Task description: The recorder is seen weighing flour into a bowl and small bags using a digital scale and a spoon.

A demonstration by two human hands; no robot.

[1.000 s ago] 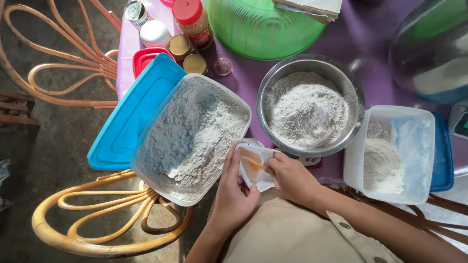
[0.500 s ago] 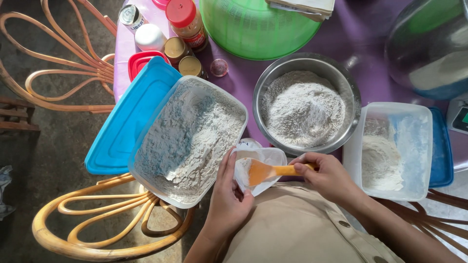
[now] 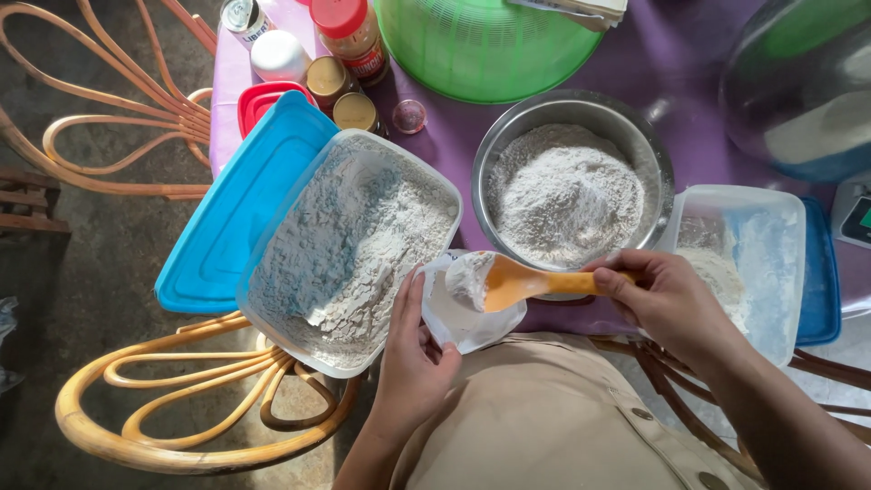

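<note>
My right hand [image 3: 667, 299] grips the handle of an orange spoon [image 3: 524, 281] heaped with white flour. The spoon's bowl hovers over the mouth of a small clear plastic bag [image 3: 464, 318], which my left hand [image 3: 413, 354] holds open from below. Just left of the bag, a large clear tub of flour [image 3: 349, 245] rests on its blue lid [image 3: 231, 213]. A steel bowl of flour [image 3: 573, 181] stands right behind the spoon.
A second clear tub [image 3: 748, 259] with a little flour lies at the right on a blue lid. A green basket [image 3: 485, 45], jars and bottles [image 3: 349, 32] crowd the purple table [image 3: 671, 73] at the back. Rattan chairs [image 3: 181, 399] stand at the left.
My right hand has drawn the spoon out of the bag and up to the right, with flour now on it. My left hand keeps hold of the bag.
</note>
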